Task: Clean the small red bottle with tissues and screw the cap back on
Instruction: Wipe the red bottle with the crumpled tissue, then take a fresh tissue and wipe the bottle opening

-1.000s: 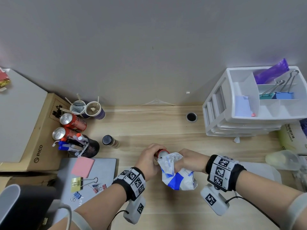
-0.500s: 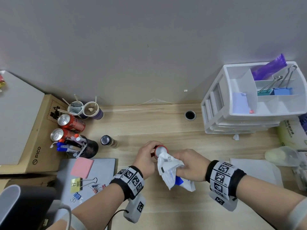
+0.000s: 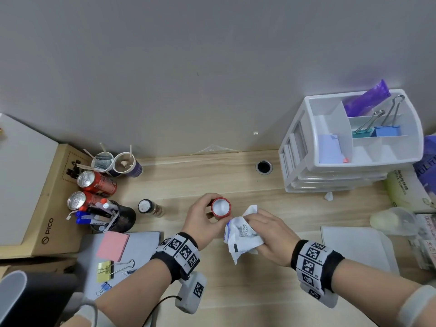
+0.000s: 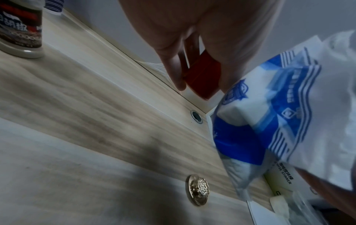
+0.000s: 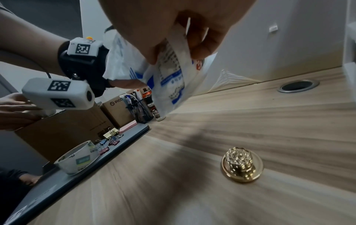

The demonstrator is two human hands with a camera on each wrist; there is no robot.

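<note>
Now that tissue pack (image 3: 243, 234), pinched in right fingers (image 3: 256, 217), sits just beside rather than over red bottle (image 3: 220, 207), gripped by left fingers (image 3: 203, 204), mouth shows; wiping pauses.

- A white drawer organiser (image 3: 306, 159) stands at the desk's right rear, near the wall; its top tray holds two binder clips (image 3: 387, 131) and a purple packet (image 3: 365, 100).
- Two red cans (image 3: 94, 182) lie beside a black mesh pen holder (image 3: 122, 215) at the left.
- A small pepper jar (image 3: 151, 207) stands just right of the pen holder.
- A pink sticky pad (image 3: 113, 245) rests on a grey notebook (image 3: 144, 241).
- A cable hole (image 3: 264, 166) sits in the wooden desk (image 3: 236, 291).
</note>
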